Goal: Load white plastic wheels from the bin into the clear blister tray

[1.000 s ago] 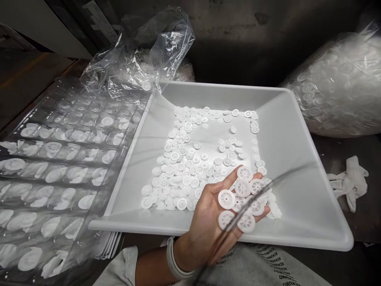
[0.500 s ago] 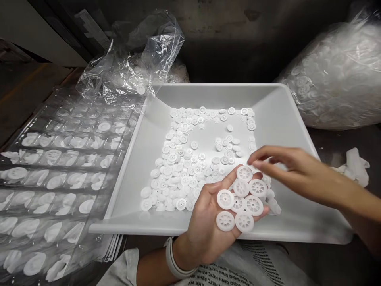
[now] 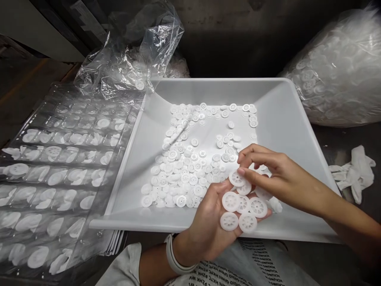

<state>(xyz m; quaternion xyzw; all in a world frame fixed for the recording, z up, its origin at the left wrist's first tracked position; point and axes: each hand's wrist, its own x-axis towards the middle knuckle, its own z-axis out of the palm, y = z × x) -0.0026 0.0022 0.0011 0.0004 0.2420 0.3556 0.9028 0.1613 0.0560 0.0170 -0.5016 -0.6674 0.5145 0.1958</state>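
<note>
Cradling at least six white wheels, the left hand lies open; the right hand pinches one upper wheel

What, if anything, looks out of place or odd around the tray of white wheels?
A crumpled white item, perhaps a glove, lies outside the tray, to its right. It looks odd because its limp, irregular shape differs from the round wheels inside.

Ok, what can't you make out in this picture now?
All in the head view:
Left hand: palm mostly covered by the white wheels on it.
Right hand: itself hides whether it pinches a wheel.
Tray: near right corner hidden behind the right forearm.
Large bag: cut off by the right edge.
</note>
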